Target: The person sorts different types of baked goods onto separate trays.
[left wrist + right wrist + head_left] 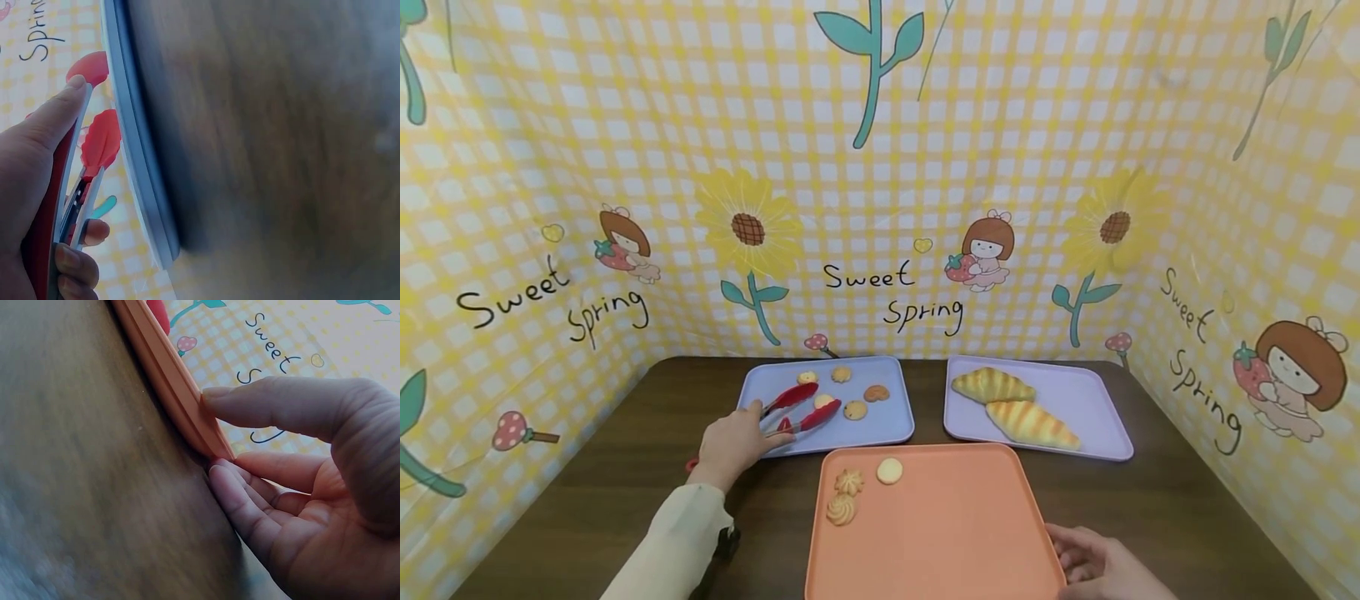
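Note:
My left hand (732, 443) grips a pair of tongs (65, 206) with red scalloped tips. They are spread apart over the blue tray (880, 429), with a small round cookie (823, 401) between the tips in the head view. Several other cookies lie on that tray, among them a brown one (876, 392). My right hand (1101, 560) holds the right edge of the orange tray (940, 533), thumb at the rim and fingers by its underside. On the orange tray's far left are two ridged cookies (841, 508) and a smooth pale cookie (890, 471).
A lilac tray (1105, 417) at the back right bears two croissants (1033, 425). All three trays stand on a dark wooden table (617, 475). A yellow checked cloth (880, 192) hangs around the back and sides.

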Demonstrator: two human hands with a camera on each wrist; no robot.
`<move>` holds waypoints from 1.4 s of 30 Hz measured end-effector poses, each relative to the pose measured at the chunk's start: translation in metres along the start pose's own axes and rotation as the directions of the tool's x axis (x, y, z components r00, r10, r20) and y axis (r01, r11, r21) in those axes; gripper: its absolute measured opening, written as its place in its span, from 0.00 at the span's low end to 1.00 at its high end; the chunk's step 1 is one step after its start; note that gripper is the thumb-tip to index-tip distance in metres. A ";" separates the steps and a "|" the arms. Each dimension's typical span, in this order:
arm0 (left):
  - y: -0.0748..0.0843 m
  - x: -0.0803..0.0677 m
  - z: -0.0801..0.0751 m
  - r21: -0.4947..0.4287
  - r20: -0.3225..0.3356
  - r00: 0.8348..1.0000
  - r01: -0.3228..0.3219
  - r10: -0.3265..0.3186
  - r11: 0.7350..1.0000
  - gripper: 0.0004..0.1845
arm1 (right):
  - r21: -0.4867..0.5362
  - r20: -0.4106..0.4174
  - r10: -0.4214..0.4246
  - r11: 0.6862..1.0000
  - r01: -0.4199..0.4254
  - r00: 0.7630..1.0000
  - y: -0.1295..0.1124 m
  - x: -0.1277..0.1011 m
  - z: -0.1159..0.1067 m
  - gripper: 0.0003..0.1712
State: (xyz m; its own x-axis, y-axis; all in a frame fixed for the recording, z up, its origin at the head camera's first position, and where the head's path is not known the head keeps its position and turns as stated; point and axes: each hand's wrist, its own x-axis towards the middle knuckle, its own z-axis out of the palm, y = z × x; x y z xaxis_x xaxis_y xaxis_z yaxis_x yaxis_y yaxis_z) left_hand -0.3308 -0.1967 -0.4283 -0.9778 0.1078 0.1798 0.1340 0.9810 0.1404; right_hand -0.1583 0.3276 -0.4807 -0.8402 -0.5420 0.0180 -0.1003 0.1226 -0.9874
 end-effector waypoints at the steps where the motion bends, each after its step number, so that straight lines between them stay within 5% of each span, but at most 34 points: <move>1: 0.000 -0.001 0.000 -0.004 -0.006 1.000 -0.001 0.001 1.000 0.48 | -0.011 -0.004 0.006 1.000 -0.006 1.000 0.000 0.000 0.000 0.38; 13: 0.022 -0.038 -0.015 -0.058 -0.062 0.995 -0.083 0.079 0.995 0.50 | -0.050 -0.036 0.035 0.998 -0.037 0.999 -0.002 0.001 0.004 0.43; 26: 0.056 -0.073 -0.018 -0.086 0.025 0.978 -0.204 0.207 0.975 0.44 | -0.057 -0.045 0.040 0.997 -0.042 0.998 -0.002 0.001 0.004 0.43; 33: 0.067 -0.079 -0.016 -0.078 0.090 0.963 -0.248 0.254 0.966 0.45 | -0.068 -0.047 0.030 0.997 -0.033 0.998 -0.001 0.000 0.005 0.43; 42: 0.074 -0.078 -0.017 -0.057 0.096 0.955 -0.275 0.279 0.960 0.40 | -0.039 -0.030 0.007 0.999 -0.008 1.000 -0.002 0.001 0.005 0.43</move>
State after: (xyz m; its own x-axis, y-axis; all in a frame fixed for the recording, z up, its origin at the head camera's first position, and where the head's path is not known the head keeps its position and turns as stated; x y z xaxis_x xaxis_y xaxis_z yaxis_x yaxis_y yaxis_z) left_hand -0.2413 -0.1349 -0.4153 -0.9123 0.3923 0.1172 0.4063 0.9029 0.1405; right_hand -0.1561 0.3228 -0.4795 -0.8564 -0.5160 0.0157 -0.1141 0.1595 -0.9806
